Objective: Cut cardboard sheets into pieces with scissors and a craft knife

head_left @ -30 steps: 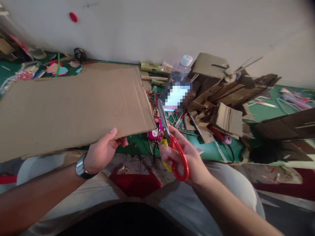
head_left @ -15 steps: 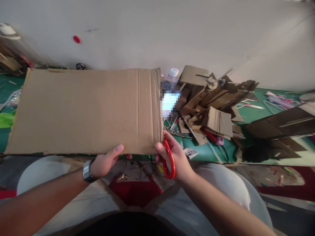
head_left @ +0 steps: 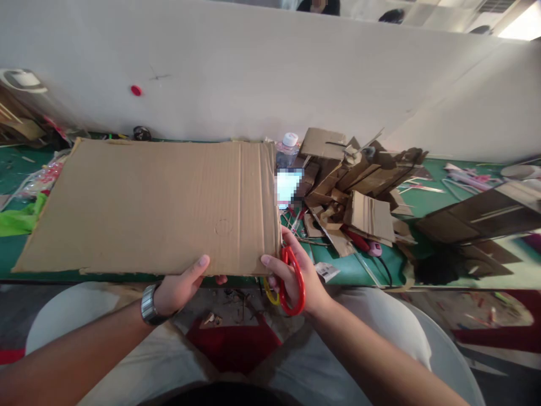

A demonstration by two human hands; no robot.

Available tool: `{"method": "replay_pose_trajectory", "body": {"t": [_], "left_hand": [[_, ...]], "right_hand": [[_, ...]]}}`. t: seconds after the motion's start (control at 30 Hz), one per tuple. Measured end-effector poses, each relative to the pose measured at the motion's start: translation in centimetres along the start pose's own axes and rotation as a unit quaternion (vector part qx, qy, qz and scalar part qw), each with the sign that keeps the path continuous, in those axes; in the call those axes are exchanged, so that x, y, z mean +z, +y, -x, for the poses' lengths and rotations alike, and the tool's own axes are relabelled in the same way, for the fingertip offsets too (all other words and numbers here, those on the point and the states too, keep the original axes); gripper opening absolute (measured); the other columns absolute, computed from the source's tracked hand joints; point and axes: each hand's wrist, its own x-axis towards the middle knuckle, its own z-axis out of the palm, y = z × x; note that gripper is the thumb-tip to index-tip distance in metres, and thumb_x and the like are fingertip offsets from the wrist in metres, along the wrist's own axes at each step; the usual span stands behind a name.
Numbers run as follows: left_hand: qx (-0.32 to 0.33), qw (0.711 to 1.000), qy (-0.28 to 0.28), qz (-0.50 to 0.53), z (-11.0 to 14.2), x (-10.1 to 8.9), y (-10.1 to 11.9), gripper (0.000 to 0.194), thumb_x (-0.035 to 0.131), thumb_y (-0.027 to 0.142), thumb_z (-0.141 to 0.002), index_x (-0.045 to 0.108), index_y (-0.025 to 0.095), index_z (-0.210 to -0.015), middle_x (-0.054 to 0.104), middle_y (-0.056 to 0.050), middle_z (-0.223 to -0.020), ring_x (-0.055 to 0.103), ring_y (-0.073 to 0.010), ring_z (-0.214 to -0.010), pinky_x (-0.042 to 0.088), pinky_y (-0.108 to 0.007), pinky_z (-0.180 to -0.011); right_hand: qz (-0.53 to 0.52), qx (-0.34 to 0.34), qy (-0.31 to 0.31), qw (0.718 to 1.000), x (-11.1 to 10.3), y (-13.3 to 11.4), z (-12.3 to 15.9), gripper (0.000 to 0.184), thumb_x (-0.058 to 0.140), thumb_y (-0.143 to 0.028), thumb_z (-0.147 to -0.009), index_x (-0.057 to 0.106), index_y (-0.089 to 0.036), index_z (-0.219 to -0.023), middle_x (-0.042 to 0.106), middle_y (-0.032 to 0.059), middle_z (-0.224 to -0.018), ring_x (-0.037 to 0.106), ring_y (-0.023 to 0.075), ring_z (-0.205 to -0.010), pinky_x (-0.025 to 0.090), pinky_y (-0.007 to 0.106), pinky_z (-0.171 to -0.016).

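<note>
A wide, flat cardboard sheet (head_left: 160,203) spans the left and middle of the head view, with creases near its right end and a small circle drawn on it. My left hand (head_left: 181,287) grips its lower edge, thumb on top and fingers underneath. At the lower right corner my right hand (head_left: 298,276) pinches the sheet, thumb on its face. Scissors (head_left: 292,282) with one red and one yellow handle loop hang in that same hand; their blades are hidden.
Behind the sheet's right end stand a clear bottle (head_left: 288,151) and a lit phone (head_left: 289,187). Cardboard scraps (head_left: 367,217) pile up to the right on the green table (head_left: 359,265). A pale partition (head_left: 236,73) rises behind. Green plastic (head_left: 21,217) lies at left.
The camera view has tilted up a little, so the scene sits lower in the picture. Both hands keep their hold on the cardboard sheet, and the yellow scissor loop shows more.
</note>
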Motion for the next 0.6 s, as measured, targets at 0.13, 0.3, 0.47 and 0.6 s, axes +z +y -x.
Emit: {"method": "replay_pose_trajectory", "body": {"t": [0.13, 0.3, 0.47, 0.6], "left_hand": [[-0.051, 0.993, -0.027, 0.105, 0.0, 1.1, 1.1, 0.044, 0.064, 0.057, -0.095, 0.082, 0.017, -0.087, 0.082, -0.009, -0.077, 0.078, -0.0260, -0.072, 0.066, -0.040, -0.075], [-0.079, 0.994, -0.021, 0.074, 0.2, 1.4, 1.0, 0.050, 0.062, 0.059, -0.091, 0.081, 0.017, -0.073, 0.081, -0.010, -0.074, 0.079, -0.0279, -0.072, 0.066, -0.041, -0.077], [-0.062, 0.996, 0.001, -0.058, 0.6, 1.0, 1.4, 0.059, 0.055, 0.067, -0.092, 0.081, 0.022, -0.065, 0.083, -0.009, -0.080, 0.080, -0.0305, -0.094, 0.056, -0.046, -0.112], [-0.042, 0.987, 0.001, -0.158, 0.9, 0.7, 1.5, 0.058, 0.052, 0.070, -0.092, 0.084, 0.027, -0.071, 0.085, -0.005, -0.093, 0.078, -0.0314, -0.111, 0.044, -0.046, -0.126]], "right_hand": [[-0.003, 0.010, -0.008, 1.000, 0.3, 0.8, 0.0, 0.070, 0.086, -0.037, -0.078, 0.045, -0.029, -0.135, 0.061, -0.0104, -0.077, 0.047, 0.0040, -0.039, 0.039, 0.016, -0.035], [0.029, 0.018, -0.028, 0.999, 0.5, 1.6, 0.1, 0.063, 0.084, -0.044, -0.083, 0.049, -0.024, -0.131, 0.052, -0.0122, -0.059, 0.042, 0.0067, -0.039, 0.036, 0.017, -0.034], [0.071, 0.006, -0.011, 0.997, 0.6, 1.7, 0.2, 0.067, 0.083, -0.044, -0.083, 0.046, -0.025, -0.135, 0.055, -0.0109, -0.063, 0.044, 0.0089, -0.038, 0.037, 0.021, -0.035], [0.106, -0.038, 0.003, 0.994, 0.6, 2.1, 0.1, 0.060, 0.082, -0.041, -0.084, 0.052, -0.027, -0.134, 0.069, -0.0010, -0.086, 0.057, 0.0133, -0.054, 0.049, 0.027, -0.047]]}}
